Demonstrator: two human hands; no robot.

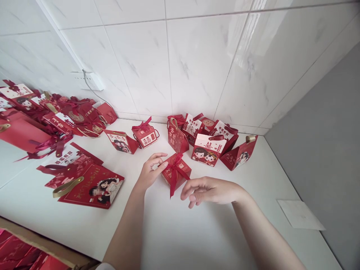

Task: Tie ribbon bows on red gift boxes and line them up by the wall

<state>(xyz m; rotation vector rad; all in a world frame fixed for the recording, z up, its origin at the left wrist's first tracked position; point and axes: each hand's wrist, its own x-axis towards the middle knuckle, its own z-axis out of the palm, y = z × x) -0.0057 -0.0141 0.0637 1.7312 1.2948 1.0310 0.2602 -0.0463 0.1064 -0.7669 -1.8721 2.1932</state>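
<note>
A red gift box (pixel 181 171) tied with a dark red ribbon bow stands on the white tabletop in front of me. My left hand (pixel 152 170) is at its left side, the thumb against the upper left edge and the fingers curled around the far corner. Just off the box's front right side hovers my right hand (pixel 210 190), palm down, its fingers loosely bent and apart with nothing in them. One ribbon tail hangs down the box's front, while another runs toward my right fingertips; I cannot tell whether they touch it.
Behind the box stand several red gift boxes (pixel 208 150) near the tiled wall (pixel 197 67). A small bow-topped box (pixel 144 135) and handled bags (pixel 95 187) are at the left, beside a larger pile (pixel 75 114). A white card (pixel 300 213) lies right. A carton (pixel 42 240) sits lower left.
</note>
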